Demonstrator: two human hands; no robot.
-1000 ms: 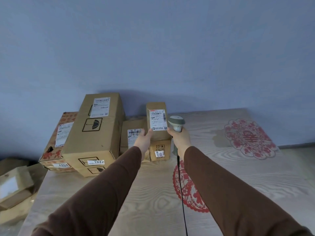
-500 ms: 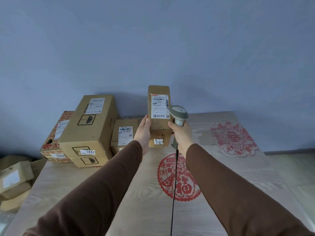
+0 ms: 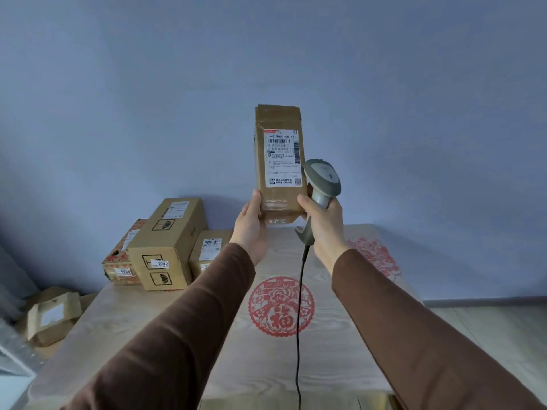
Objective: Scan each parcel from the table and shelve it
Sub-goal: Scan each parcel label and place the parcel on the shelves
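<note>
A narrow cardboard parcel [image 3: 278,161] with a white shipping label facing me is held upright in the air, above the table's far edge. My left hand [image 3: 251,229] grips its lower left side. My right hand [image 3: 322,223] holds a grey corded barcode scanner [image 3: 321,184] by the handle, with its thumb pressed against the parcel's lower right edge. The scanner's head sits just right of the label. Several more parcels stand at the table's back left: a large box [image 3: 165,247] marked 1042, a red-patterned box [image 3: 124,255] and a smaller box [image 3: 208,251].
The wooden table [image 3: 133,327] bears red paper-cut decorations [image 3: 281,306]. The scanner cable [image 3: 299,321] hangs down over the table's middle. More cardboard parcels [image 3: 51,318] lie on the floor to the left. A blue wall stands behind.
Both hands have lifted the narrow parcel off the smaller box it stood on and raised it well above the table. The scanner rose with it.
</note>
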